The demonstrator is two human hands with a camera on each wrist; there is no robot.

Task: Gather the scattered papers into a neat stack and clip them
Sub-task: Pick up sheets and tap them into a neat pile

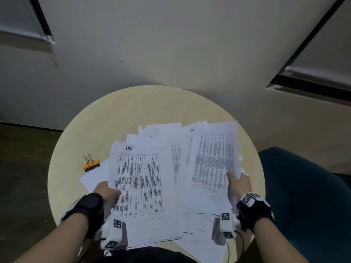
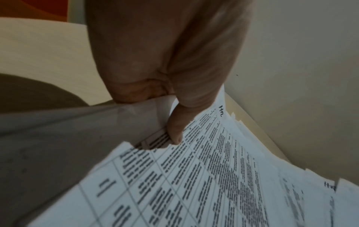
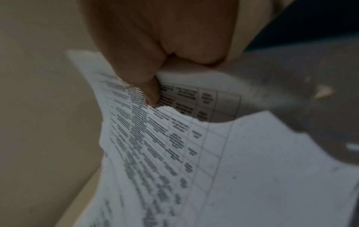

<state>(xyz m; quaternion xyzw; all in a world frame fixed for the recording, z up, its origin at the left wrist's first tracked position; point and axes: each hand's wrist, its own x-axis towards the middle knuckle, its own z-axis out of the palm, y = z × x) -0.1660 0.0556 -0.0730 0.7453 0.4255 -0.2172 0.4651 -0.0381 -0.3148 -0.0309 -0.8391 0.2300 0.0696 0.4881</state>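
Observation:
Several printed sheets lie overlapped on the round table (image 1: pixel 98 118). My left hand (image 1: pixel 107 194) grips the left edge of a pile of papers (image 1: pixel 140 186) topped by a table sheet marked "Hn", thumb (image 2: pixel 174 130) on top. My right hand (image 1: pixel 237 184) pinches the right-hand sheets (image 1: pixel 214 160), thumb (image 3: pixel 149 90) on the print, and that bundle (image 3: pixel 194 153) is lifted and blurred. More papers (image 1: pixel 163 130) fan out behind and under both piles. An orange binder clip (image 1: pixel 91 164) lies on the table left of the papers, its wire handles up, touched by neither hand.
The table's bare wood shows at the back and left. A dark blue chair (image 1: pixel 303 196) stands close on the right. A wall and window blinds (image 1: pixel 24 21) rise behind the table. Dark floor (image 1: pixel 20 168) lies to the left.

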